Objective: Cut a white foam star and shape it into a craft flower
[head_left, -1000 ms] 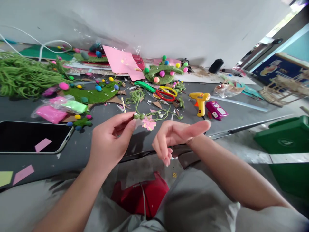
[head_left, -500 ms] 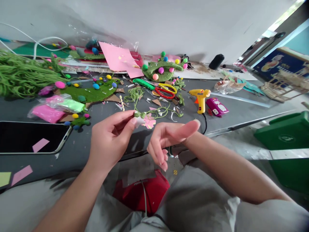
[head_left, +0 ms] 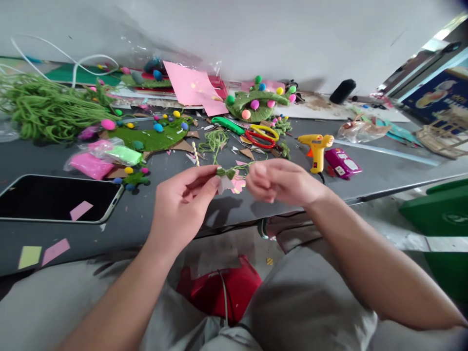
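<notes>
Between the thumb and fingers of my left hand (head_left: 185,200) is a small white cutout (head_left: 225,184) with green yarn wound on its upper part. My right hand (head_left: 280,183) is closed just to the right, pinching the green yarn (head_left: 241,167) that runs from the cutout. Behind my hands a loose tangle of the same yarn (head_left: 214,140) lies on the table. A pink paper piece (head_left: 238,184) with pale yellow bits shows between the two hands, partly hidden by my right fingers.
A yellow glue gun (head_left: 317,150) stands right of my right hand, beside a purple packet (head_left: 342,164). Red and yellow-handled scissors (head_left: 260,141) and a green cutter (head_left: 227,125) lie behind. At left are a phone (head_left: 54,197), clay packets (head_left: 91,165) and a green yarn heap (head_left: 44,107).
My right hand has risen and gone from open fingers to a pinch on the yarn. My left hand keeps its hold on the cutout. The view has shifted slightly left.
</notes>
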The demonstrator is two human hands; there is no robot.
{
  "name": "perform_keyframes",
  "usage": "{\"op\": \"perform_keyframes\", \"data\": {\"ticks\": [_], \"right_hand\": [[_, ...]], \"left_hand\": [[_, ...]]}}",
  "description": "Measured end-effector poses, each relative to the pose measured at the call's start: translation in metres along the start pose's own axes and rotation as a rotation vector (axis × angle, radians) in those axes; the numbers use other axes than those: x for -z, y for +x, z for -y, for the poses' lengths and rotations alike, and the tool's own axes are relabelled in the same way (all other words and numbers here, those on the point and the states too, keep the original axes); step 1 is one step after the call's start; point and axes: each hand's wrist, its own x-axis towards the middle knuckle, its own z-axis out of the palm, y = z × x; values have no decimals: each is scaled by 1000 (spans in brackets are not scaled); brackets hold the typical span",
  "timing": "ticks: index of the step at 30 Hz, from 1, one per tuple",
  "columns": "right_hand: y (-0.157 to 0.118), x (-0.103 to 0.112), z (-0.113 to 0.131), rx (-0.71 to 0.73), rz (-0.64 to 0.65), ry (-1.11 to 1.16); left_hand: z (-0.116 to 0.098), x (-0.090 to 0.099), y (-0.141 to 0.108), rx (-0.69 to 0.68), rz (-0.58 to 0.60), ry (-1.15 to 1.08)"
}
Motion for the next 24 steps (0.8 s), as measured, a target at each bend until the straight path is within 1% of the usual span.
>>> {"op": "perform_keyframes", "data": {"ticks": [2,3,4,5,6,10,13,16,20,22,24], "right_hand": [[0,-1,-1,112,-281,-188],[0,-2,-2,158,-399,-290],[0,-4,-3,188,-484,-382],[-1,-6,-5,210,-530,-461],[-2,-9,-6,236,-544,-530],[-10,-22,-6,404,-494,-828],[-15,-29,-6,486,-477,-965],[-16,-31,-9,500,-432,-1056],[-16,-33,-15,502,-441,-1188],[-16,-34,-17,488,-429,-1196],[-16,-36,-18,463,-400,-1148]], "left_hand": [[3,-2,1,31,13,-34],[4,-4,2,41,21,-43],[6,-5,2,48,34,-52],[8,-6,2,52,50,-64],[9,-7,1,55,67,-83],[13,-9,-2,87,120,-237],[12,-9,-4,101,129,-309],[11,-9,-5,100,116,-289],[10,-10,-6,96,84,-243],[10,-10,-7,93,71,-223],[9,-10,-7,89,55,-210]]}}
